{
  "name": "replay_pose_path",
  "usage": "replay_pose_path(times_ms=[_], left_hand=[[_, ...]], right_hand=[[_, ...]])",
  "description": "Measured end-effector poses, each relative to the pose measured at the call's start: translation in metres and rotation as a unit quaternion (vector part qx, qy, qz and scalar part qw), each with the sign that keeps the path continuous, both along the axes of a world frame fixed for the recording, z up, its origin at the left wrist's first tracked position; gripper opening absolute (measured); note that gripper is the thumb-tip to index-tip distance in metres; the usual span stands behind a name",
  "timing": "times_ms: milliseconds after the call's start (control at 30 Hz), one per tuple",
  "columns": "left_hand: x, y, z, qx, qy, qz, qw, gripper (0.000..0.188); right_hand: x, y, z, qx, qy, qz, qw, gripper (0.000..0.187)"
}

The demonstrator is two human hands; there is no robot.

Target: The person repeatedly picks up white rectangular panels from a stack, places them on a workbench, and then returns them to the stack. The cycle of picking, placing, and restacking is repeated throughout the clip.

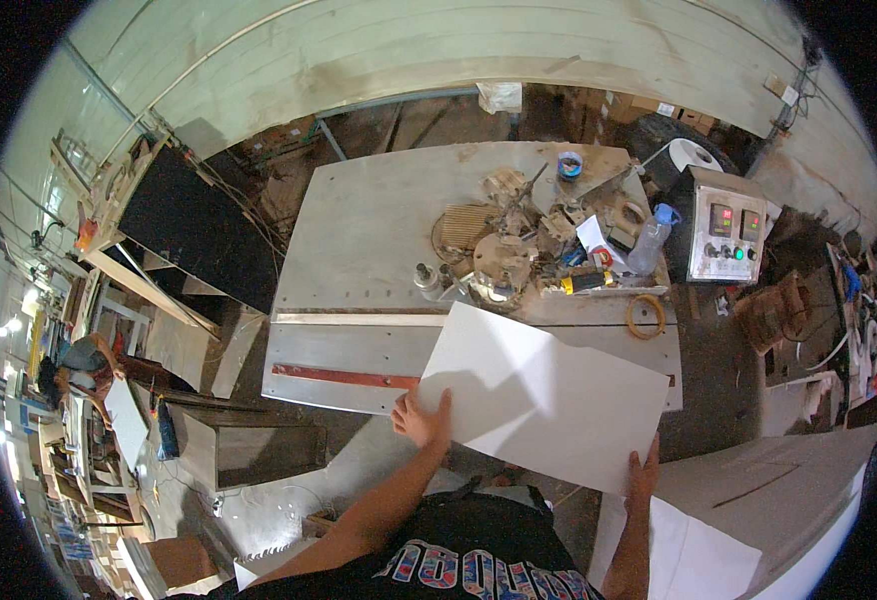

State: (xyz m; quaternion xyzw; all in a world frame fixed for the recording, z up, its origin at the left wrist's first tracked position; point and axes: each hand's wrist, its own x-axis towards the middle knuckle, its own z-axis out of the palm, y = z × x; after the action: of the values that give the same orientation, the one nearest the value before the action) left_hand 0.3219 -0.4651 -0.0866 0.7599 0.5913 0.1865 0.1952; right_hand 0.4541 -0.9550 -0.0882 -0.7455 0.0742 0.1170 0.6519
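Observation:
A white rectangular panel (549, 390) is held up in front of me, tilted, over the near edge of a grey metal machine table (359, 260). My left hand (424, 418) grips its left edge, with the thumb on the upper face and the fingers curled beneath. At the lower right corner my right hand (643, 472) clasps the panel, thumb on top and most fingers hidden behind it. A red strip (344, 376) runs along the table's front, left of the panel.
Tools, a yellow-and-black cutter (587, 283), a plastic bottle (651, 240) and blue tape (570, 165) crowd the table's right side. A control box (725, 235) stands beyond. White sheets (699, 555) are stacked at lower right. A person (94, 360) works at far left.

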Motion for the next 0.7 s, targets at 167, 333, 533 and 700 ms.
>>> replay_pose_path(times_ms=[167,333,533,700], left_hand=[[-0.023,0.045,-0.006,0.032,-0.031,0.009,0.999,0.084],[-0.025,0.084,-0.004,0.052,-0.005,0.037,0.998,0.083],[-0.032,0.134,-0.005,0.123,-0.027,0.013,0.992,0.075],[-0.039,0.174,-0.005,0.118,-0.051,0.009,0.992,0.068]], right_hand=[[-0.006,0.042,-0.004,-0.034,-0.005,0.019,0.999,0.086],[-0.01,0.071,-0.032,-0.113,0.003,0.022,0.993,0.086],[-0.027,0.108,-0.037,-0.155,-0.067,0.056,0.984,0.086],[-0.043,0.153,-0.024,-0.123,-0.003,0.031,0.992,0.085]])
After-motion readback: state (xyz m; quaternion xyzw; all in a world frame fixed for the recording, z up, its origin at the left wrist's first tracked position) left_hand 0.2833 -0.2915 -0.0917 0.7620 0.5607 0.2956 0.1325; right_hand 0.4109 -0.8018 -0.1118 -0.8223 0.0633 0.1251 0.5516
